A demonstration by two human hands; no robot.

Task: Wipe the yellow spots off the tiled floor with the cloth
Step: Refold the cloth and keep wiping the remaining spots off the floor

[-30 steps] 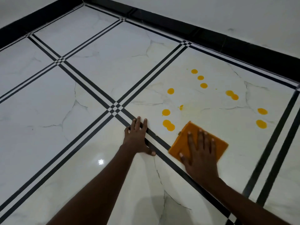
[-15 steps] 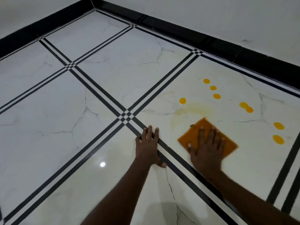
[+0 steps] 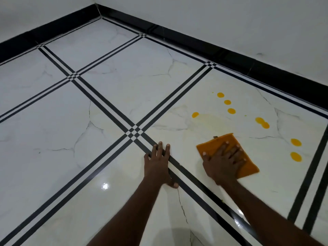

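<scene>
The right hand (image 3: 224, 163) lay flat on the orange cloth (image 3: 229, 153), with its fingers (image 3: 236, 151) spread wide. It did not pinch or grab the cloth. It only pressed it down on the tiled floor (image 3: 124, 96). Most likely the fingers were spread so the push went over a big part of the cloth, and more floor got rubbed in one go.

The left hand (image 3: 158, 162) was flat on the floor too, with nothing in it. Its fingers (image 3: 160, 148) were straight and close together, and they lay across a black stripe (image 3: 193, 180) between the tiles. This hand was probably there to hold the person up while they leaned forward.

The cloth looked like a folded square, flat and thin, and part of it stuck out past the fingertips and to the side of the hand.

The yellow spots (image 3: 227, 102) were small, round and bright. Three sat in a row well past the fingertips of the right hand. One lone spot (image 3: 195, 114) was off to the thumb side of those. Two touching spots (image 3: 262, 123) lay past the fingertips on the little-finger side. Two more (image 3: 296, 149) sat beside the cloth, out past the little finger.

Just ahead of the cloth the tile had a pale yellow smear (image 3: 213, 121). That patch may need another rub.
</scene>
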